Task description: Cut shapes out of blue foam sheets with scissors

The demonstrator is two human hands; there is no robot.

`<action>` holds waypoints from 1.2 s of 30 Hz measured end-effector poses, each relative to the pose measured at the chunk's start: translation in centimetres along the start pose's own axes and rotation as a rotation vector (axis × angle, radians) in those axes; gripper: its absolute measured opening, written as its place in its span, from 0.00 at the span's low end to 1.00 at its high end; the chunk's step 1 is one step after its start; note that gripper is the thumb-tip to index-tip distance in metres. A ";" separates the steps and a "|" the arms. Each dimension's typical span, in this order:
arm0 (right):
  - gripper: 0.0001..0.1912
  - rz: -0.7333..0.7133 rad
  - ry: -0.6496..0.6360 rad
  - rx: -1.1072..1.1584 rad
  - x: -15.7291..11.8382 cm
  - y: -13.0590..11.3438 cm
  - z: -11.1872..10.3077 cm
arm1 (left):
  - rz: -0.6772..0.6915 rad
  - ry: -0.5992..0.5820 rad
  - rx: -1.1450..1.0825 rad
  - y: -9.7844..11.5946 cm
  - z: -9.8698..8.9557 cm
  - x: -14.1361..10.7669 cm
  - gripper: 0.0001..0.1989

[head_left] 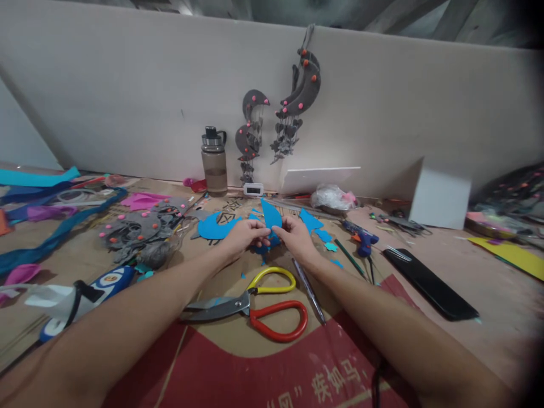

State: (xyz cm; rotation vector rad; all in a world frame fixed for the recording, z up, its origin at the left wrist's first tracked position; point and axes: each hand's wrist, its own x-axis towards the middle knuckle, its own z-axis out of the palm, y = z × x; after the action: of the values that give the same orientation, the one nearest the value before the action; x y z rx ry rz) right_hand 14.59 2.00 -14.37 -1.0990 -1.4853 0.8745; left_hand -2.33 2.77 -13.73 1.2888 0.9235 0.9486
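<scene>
Both my hands meet over the cardboard at the middle of the table. A pointed blue felt piece (pixel 271 214) stands upright between them. My left hand (pixel 250 235) pinches its lower left side, and my right hand (pixel 295 233) holds its right edge between thumb and fingers. Beside my left hand lies a curved blue felt piece (pixel 215 226). Small blue scraps are under and around my fingers. Blue felt cutouts (pixel 323 234) lie to the right of my right hand. Nearer to me, scissors (pixel 249 305) with one yellow and one red handle rest with blades slightly apart.
A pen (pixel 309 292) lies right of the scissors. Farther right are a blue glue gun (pixel 364 238) and a black phone (pixel 429 283). A water bottle (pixel 215 167) stands at the back. Grey felt decorations (pixel 131 229) sit left; grey moons (pixel 308 85) hang on the wall.
</scene>
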 end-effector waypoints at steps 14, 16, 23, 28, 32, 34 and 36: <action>0.12 0.003 0.036 0.042 -0.2 -1.3 -0.2 | -0.053 -0.116 -0.107 2.0 0.1 -0.5 0.22; 0.12 -0.004 0.038 0.055 -0.3 -1.9 -0.2 | -0.052 -0.095 -0.053 2.5 0.2 -0.7 0.22; 0.16 -0.017 -0.052 0.216 -0.2 -4.8 -0.7 | 0.046 -0.024 0.006 4.7 0.6 -1.6 0.19; 0.26 -0.004 -0.085 0.432 0.2 -6.3 -1.3 | 0.046 0.013 -0.030 6.8 1.2 -2.4 0.19; 0.19 -0.048 -0.070 0.326 0.0 -7.5 -1.7 | 0.077 0.007 0.005 8.1 1.8 -2.8 0.18; 0.16 -0.083 -0.029 0.289 -0.1 -8.2 -2.0 | 0.098 -0.005 0.040 8.8 2.1 -2.9 0.17; 0.14 -0.096 -0.001 0.278 -0.2 -9.0 -2.5 | 0.125 -0.008 0.090 9.4 2.5 -2.9 0.16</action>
State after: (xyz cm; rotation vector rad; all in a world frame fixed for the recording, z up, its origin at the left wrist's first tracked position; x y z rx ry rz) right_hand 15.32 -1.05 -5.58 -0.8160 -1.3577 0.9797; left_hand -1.47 -0.37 -4.11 1.4396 0.8964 1.0073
